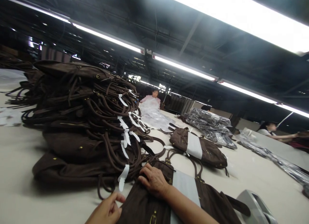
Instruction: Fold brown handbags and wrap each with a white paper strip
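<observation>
A dark brown handbag [145,201] lies on the table before me, a pale grey band [185,185] around its middle. My right hand [154,180] reaches across it, fingers curled over the fabric at its upper left corner, close to the straps. By the bag's left edge is my left hand [106,209], thumb and forefinger apart with nothing seen between them; its other fingers are curled. Just above that hand hangs a white paper tag [124,178] from a tall pile of brown handbags [79,121]. Another banded handbag [178,138] lies farther back.
A grey tape dispenser-like object [256,206] stands at the lower right. Bags in clear plastic [210,124] are stacked behind. More plastic [272,156] runs along the table's right side. One person [152,102] is across the table, another [267,130] at far right.
</observation>
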`<state>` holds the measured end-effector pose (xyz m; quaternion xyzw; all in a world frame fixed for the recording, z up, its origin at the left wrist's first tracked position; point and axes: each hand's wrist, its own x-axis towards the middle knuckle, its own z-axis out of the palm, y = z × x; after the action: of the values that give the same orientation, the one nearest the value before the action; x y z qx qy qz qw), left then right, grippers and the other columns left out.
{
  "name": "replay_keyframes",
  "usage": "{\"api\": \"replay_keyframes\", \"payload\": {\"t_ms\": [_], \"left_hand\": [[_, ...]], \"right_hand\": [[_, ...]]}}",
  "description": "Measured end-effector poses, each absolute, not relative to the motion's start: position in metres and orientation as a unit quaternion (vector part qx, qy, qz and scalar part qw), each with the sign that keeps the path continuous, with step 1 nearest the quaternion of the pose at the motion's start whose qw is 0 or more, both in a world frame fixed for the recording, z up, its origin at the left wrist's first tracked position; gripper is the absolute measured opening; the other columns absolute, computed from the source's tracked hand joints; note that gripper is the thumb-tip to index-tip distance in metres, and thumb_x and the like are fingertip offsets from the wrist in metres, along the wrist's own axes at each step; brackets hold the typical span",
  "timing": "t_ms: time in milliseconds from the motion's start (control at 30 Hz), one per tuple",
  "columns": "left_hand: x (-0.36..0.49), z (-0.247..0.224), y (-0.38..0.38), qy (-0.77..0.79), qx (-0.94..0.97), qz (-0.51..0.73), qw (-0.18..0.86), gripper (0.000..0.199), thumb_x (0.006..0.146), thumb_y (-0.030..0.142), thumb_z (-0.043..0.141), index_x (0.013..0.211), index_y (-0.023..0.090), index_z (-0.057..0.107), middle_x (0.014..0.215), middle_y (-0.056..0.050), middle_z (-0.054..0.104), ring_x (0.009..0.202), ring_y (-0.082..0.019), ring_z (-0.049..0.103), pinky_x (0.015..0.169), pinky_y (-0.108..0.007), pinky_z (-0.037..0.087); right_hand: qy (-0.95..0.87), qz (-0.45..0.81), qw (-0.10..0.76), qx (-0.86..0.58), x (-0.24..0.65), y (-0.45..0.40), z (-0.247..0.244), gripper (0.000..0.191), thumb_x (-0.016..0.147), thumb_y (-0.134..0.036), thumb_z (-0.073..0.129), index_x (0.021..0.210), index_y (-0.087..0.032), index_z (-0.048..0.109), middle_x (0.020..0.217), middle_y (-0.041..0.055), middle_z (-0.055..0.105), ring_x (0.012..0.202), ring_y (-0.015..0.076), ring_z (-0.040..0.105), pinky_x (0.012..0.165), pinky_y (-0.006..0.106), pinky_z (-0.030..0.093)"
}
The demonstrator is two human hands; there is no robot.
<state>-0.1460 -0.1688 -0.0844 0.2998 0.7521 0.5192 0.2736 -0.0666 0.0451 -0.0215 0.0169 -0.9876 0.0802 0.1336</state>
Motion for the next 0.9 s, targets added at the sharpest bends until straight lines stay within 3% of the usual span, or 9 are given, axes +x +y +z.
{"api": "replay_keyframes", "payload": {"t_ms": [133,267,333,467,567,667,767,900], "left_hand": [[-0.149,-0.080,-0.167,0.734,0.288,0.532,0.310,0.045,0.057,0.027,0.049,0.101,0.021,0.055,0.079,0.001,0.059,0.065,-0.014,0.056,0.058,-0.024,0.043],[-0.146,-0.060,-0.168,0.693,0.311,0.525,0.383,0.053,0.059,0.024,0.048,0.111,0.018,0.055,0.088,-0.004,0.065,0.079,-0.020,0.065,0.066,-0.028,0.050],[-0.141,-0.046,-0.169,0.749,0.334,0.472,0.323,0.048,0.065,0.024,0.047,0.112,0.017,0.058,0.093,-0.006,0.067,0.088,-0.023,0.066,0.076,-0.031,0.051],[-0.120,-0.019,-0.174,0.842,0.376,0.366,0.127,0.035,0.080,0.023,0.043,0.108,0.017,0.065,0.108,-0.010,0.067,0.107,-0.025,0.061,0.098,-0.039,0.042],[-0.101,-0.008,-0.174,0.857,0.394,0.331,0.040,0.028,0.084,0.025,0.047,0.103,0.018,0.066,0.105,-0.010,0.067,0.104,-0.027,0.060,0.098,-0.044,0.042],[-0.081,-0.008,-0.170,0.850,0.391,0.353,-0.001,0.034,0.082,0.016,0.049,0.113,0.019,0.063,0.109,-0.009,0.065,0.105,-0.026,0.059,0.097,-0.042,0.044],[-0.061,-0.015,-0.166,0.823,0.410,0.387,-0.068,0.052,0.085,0.010,0.042,0.136,0.020,0.047,0.114,-0.010,0.064,0.106,-0.026,0.059,0.095,-0.042,0.046],[-0.045,-0.027,-0.168,0.796,0.473,0.366,-0.097,0.049,0.092,0.016,0.039,0.140,0.021,0.044,0.103,-0.012,0.066,0.097,-0.026,0.061,0.091,-0.041,0.046]], "right_hand": [[-0.973,0.178,0.142,0.031,-0.062,0.042,-0.026,0.027,0.095,-0.033,0.049,0.119,-0.023,0.053,0.123,0.0064,0.054,0.113,0.0181,0.054,0.097,0.031,0.044],[-0.978,0.171,0.105,0.055,-0.059,0.046,-0.022,0.033,0.093,-0.022,0.047,0.124,-0.021,0.055,0.131,0.0076,0.052,0.120,0.0175,0.050,0.104,0.031,0.039],[-0.985,0.137,0.082,0.060,-0.057,0.054,-0.011,0.038,0.087,-0.013,0.048,0.123,-0.022,0.057,0.133,0.0061,0.052,0.119,0.0170,0.050,0.102,0.030,0.040],[-0.994,0.008,0.062,0.093,-0.053,0.070,0.017,0.043,0.073,-0.014,0.061,0.115,-0.022,0.062,0.131,0.0066,0.054,0.123,0.0252,0.043,0.106,0.042,0.032],[-0.990,-0.028,0.048,0.128,-0.051,0.075,0.030,0.049,0.072,-0.012,0.059,0.120,-0.020,0.058,0.124,0.0081,0.056,0.119,0.0235,0.043,0.107,0.041,0.028],[-0.992,-0.048,0.020,0.118,-0.049,0.076,0.038,0.059,0.070,-0.010,0.058,0.127,-0.022,0.053,0.110,0.0068,0.057,0.104,0.0219,0.047,0.099,0.039,0.034],[-0.992,-0.066,0.014,0.108,-0.047,0.077,0.043,0.037,0.071,-0.009,0.057,0.105,-0.022,0.061,0.104,0.0068,0.055,0.098,0.0226,0.046,0.090,0.038,0.038],[-0.987,-0.032,0.010,0.154,-0.049,0.080,0.049,0.018,0.071,-0.004,0.051,0.079,-0.020,0.056,0.097,0.0058,0.058,0.093,0.0200,0.048,0.083,0.032,0.040]]}}
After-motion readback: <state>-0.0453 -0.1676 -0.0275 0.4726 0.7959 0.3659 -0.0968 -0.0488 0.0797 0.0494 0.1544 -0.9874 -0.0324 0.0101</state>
